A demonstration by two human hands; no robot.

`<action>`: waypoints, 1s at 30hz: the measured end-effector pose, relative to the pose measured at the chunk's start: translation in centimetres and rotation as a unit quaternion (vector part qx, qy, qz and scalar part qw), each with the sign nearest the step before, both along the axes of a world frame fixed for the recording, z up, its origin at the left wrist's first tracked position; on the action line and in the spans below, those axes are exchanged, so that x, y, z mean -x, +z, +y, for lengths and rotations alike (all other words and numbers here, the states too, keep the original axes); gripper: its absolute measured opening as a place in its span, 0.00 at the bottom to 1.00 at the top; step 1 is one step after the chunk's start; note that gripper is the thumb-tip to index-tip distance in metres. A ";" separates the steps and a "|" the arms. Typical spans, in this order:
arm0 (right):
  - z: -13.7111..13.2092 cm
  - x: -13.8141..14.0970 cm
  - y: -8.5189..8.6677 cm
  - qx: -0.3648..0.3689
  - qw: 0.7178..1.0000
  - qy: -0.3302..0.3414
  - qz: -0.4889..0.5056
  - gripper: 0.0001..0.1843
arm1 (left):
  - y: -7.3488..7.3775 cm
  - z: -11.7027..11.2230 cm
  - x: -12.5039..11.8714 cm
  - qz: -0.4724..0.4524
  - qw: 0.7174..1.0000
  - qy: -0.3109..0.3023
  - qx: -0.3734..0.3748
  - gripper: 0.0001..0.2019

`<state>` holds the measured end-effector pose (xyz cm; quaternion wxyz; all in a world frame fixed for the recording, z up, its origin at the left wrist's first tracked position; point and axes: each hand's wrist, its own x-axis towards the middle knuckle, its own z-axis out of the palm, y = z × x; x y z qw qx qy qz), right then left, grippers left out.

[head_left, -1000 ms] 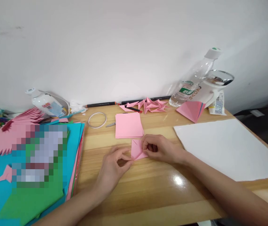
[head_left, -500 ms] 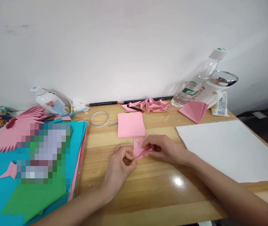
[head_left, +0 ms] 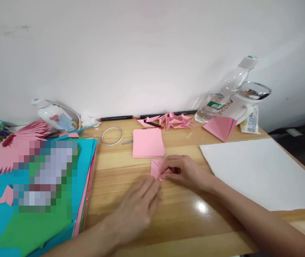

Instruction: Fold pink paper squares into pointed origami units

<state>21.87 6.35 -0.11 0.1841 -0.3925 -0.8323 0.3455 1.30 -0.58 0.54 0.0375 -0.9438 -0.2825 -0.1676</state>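
Note:
A small square of pink origami paper (head_left: 155,166) lies on the wooden table, its near edge partly folded and partly covered by fingers. My right hand (head_left: 186,172) pinches its right side between thumb and forefinger. With fingers stretched out and slightly blurred, my left hand (head_left: 141,203) touches the paper's lower left edge and the table. Just beyond the paper sits a stack of pink paper squares (head_left: 148,142). The tips of a pair of scissors (head_left: 127,141) stick out from the stack's left side.
Folded pink pieces (head_left: 175,120) and black pens (head_left: 117,118) lie along the wall. A tape roll (head_left: 112,136) is left of the scissors. White board (head_left: 262,175), water bottle (head_left: 213,103) and mug (head_left: 244,107) stand right; coloured paper sheets (head_left: 85,157) and a pink fan-folded piece (head_left: 15,146) lie left.
My left hand has gone from a pinch at the paper's near edge to stretched fingers laid on it, moving slightly right. My right hand keeps its pinch, shifted slightly left.

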 end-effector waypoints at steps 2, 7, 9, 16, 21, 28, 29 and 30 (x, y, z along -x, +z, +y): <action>0.0 0.0 0.0 -0.001 1.000 -0.001 -0.002 0.04 | -0.3 -1.4 -0.5 0.043 0.997 -0.011 -0.062 0.14; 0.1 0.1 0.0 0.010 1.000 -0.005 -0.004 0.04 | -1.3 -3.2 -1.3 0.086 0.992 0.031 -0.088 0.22; 0.2 0.2 0.1 0.017 1.000 -0.002 -0.002 0.04 | -1.3 -3.1 -1.3 0.088 0.992 0.043 -0.082 0.24; 0.1 0.3 0.3 0.018 1.000 -0.009 0.002 0.05 | -1.3 -3.0 -1.5 0.103 0.992 0.048 -0.049 0.32; 0.0 0.3 0.1 0.014 1.000 -0.014 -0.002 0.06 | -1.8 -3.3 -1.6 0.117 0.992 0.052 -0.022 0.35; 0.0 0.5 0.1 0.020 0.999 -0.028 -0.009 0.05 | -1.6 -3.0 -1.7 0.115 0.993 0.028 -0.016 0.32; 0.0 0.5 0.0 0.021 0.999 -0.028 -0.009 0.05 | -1.5 -2.9 -1.7 0.114 0.993 0.017 -0.015 0.32; 0.0 0.5 0.0 0.022 0.999 -0.029 -0.008 0.05 | -1.4 -2.8 -1.7 0.111 0.994 0.008 -0.015 0.32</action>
